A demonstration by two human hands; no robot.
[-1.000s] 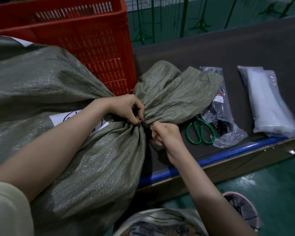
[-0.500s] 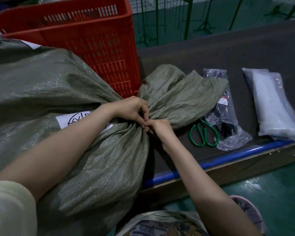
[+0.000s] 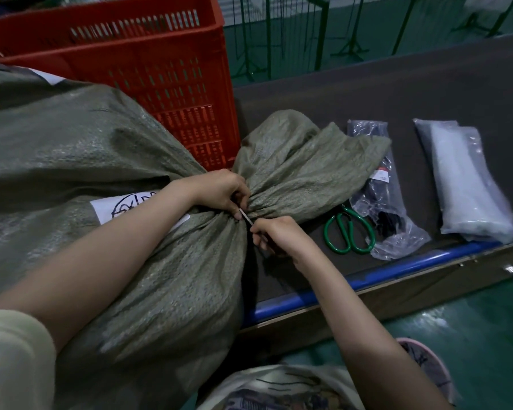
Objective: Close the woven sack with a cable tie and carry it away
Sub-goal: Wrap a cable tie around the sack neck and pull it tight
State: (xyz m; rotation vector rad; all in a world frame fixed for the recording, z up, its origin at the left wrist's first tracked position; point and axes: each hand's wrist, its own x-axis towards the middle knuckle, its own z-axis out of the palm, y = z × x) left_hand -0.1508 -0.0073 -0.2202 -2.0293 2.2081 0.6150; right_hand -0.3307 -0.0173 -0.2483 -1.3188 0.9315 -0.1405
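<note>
Sack: my coarse grey-green woven sack (image 3: 107, 161) lies bulging across the dark felt table (image 3: 367, 93), neck bunched.
Left hand (image 3: 219, 192): fingers clamped round the gathered neck.
Right hand (image 3: 279, 235): fingertips pinch the thin, stiff cable tie (image 3: 245, 216) tail.
Beside: green-handled scissors (image 3: 348, 232).

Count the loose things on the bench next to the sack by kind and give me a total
Crate: 1
Scissors: 1
Plastic bags: 2, one clear with dark contents, one whitish
Total: 4

Not counted: the sack and the cable tie that both hands, left and right, are working on.
</note>
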